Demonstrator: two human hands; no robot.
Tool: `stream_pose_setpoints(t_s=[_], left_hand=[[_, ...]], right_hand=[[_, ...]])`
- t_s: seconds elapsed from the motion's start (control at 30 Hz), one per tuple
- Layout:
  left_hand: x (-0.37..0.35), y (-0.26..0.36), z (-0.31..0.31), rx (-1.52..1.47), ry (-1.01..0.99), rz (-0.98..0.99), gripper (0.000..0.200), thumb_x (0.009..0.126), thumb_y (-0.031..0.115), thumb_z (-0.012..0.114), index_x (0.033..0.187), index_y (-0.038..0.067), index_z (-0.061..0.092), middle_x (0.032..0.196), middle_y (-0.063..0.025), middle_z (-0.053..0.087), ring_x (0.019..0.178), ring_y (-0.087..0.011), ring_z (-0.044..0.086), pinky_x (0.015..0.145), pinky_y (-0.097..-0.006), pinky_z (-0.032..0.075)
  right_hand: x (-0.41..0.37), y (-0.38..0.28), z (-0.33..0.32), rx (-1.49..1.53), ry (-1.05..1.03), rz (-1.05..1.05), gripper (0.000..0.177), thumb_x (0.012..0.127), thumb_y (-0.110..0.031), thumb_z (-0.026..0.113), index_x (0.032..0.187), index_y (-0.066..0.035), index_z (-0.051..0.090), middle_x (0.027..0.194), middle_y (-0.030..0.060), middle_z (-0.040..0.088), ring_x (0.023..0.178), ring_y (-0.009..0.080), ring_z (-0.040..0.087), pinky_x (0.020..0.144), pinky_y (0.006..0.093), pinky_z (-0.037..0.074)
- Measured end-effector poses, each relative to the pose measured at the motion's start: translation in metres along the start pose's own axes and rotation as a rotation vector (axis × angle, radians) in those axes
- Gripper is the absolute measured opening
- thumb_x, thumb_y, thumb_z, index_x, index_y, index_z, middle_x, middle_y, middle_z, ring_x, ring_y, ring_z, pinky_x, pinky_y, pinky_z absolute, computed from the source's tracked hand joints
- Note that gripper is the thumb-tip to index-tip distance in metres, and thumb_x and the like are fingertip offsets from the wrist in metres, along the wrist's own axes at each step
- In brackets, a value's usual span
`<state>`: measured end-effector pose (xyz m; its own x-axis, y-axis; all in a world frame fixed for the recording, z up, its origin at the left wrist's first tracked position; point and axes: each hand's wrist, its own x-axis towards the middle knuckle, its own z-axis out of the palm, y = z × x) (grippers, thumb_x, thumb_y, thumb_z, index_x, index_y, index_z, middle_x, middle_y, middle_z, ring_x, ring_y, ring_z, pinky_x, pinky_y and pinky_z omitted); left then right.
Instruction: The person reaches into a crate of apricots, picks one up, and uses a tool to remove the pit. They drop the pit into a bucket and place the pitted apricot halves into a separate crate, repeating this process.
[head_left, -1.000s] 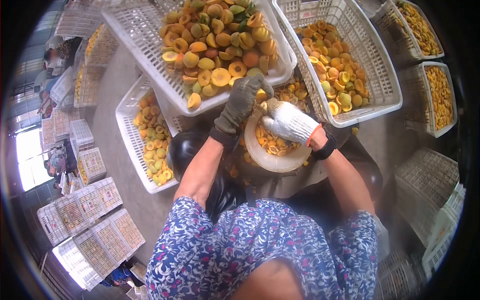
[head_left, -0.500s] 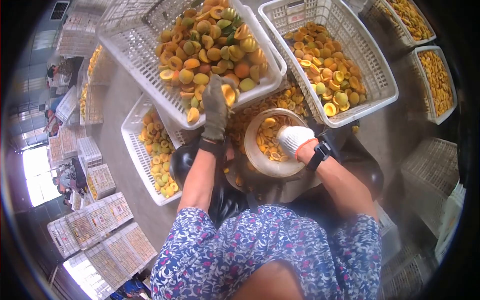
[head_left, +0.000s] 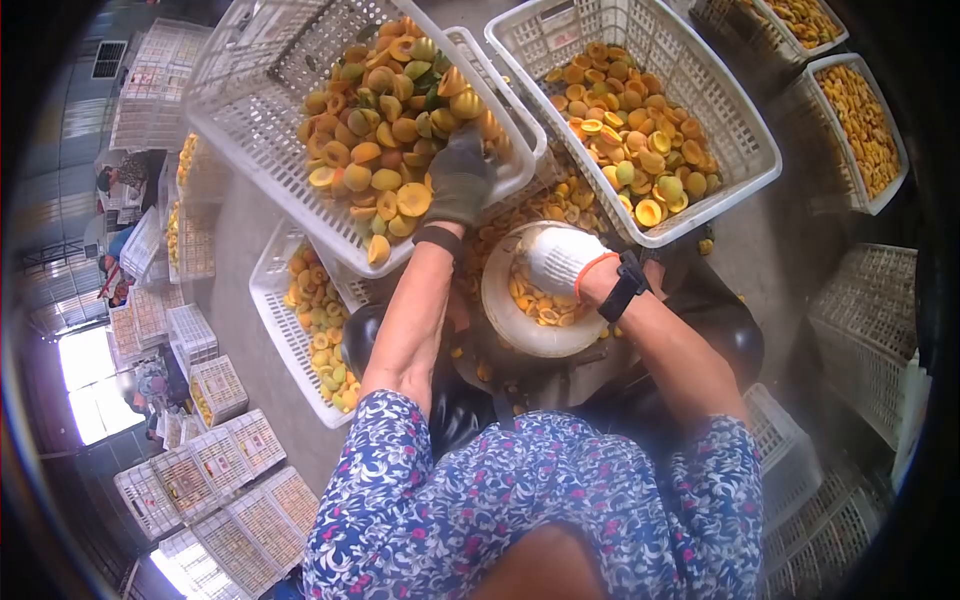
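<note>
My left hand point(head_left: 462, 182), in a dark grey glove, reaches into the apricot halves point(head_left: 385, 135) in a tilted white crate point(head_left: 275, 150). Its fingers are blurred and partly sunk among the fruit, so their grip cannot be made out. My right hand point(head_left: 562, 262), in a white knitted glove, is curled over the upper part of a pale round basin point(head_left: 500, 322). Whatever its closed fingers hold is hidden beneath the glove. Flattened orange apricot pieces point(head_left: 548, 305) lie in the basin. A dark watch point(head_left: 626, 285) is on the right wrist.
Another crate point(head_left: 735, 190) of apricot halves stands right of the tilted one, and a lower crate point(head_left: 300, 375) is at left. Loose pieces point(head_left: 575, 200) lie behind the basin. Stacked crates point(head_left: 860, 330) line the right side; people point(head_left: 150, 385) are at far left.
My left hand has moved right and deeper into the fruit; the apricot half seen beside it earlier no longer shows there. My right hand has shifted left and up over the basin.
</note>
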<state>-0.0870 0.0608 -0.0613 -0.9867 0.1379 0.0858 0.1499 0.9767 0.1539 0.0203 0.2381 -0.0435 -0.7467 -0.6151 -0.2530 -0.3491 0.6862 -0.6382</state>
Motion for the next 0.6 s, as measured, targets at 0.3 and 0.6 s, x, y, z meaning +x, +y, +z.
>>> stream_pose_setpoints(t_s=[0.3, 0.6], left_hand=[[-0.027, -0.016, -0.038, -0.939, -0.148, -0.207, 0.029, 0.087, 0.014, 0.058, 0.111, -0.001, 0.059, 0.097, -0.0087, 0.064, 0.082, -0.0155, 0.063, 0.071, -0.0295, 0.052], [-0.068, 0.000, -0.079, -1.596, -0.305, -0.450, 0.034, 0.092, 0.014, 0.054, 0.124, 0.002, 0.047, 0.107, -0.0095, 0.060, 0.080, -0.0126, 0.063, 0.072, -0.0274, 0.057]], right_hand=[[0.022, -0.001, -0.018, 0.214, 0.467, -0.089, 0.028, 0.084, -0.021, 0.051, 0.095, 0.003, 0.061, 0.088, 0.0247, 0.061, 0.082, 0.0404, 0.060, 0.073, 0.0455, 0.048], [0.025, -0.022, -0.040, 0.802, 0.367, 0.116, 0.032, 0.086, -0.026, 0.052, 0.096, 0.004, 0.054, 0.093, 0.0237, 0.058, 0.086, 0.0416, 0.056, 0.076, 0.0453, 0.044]])
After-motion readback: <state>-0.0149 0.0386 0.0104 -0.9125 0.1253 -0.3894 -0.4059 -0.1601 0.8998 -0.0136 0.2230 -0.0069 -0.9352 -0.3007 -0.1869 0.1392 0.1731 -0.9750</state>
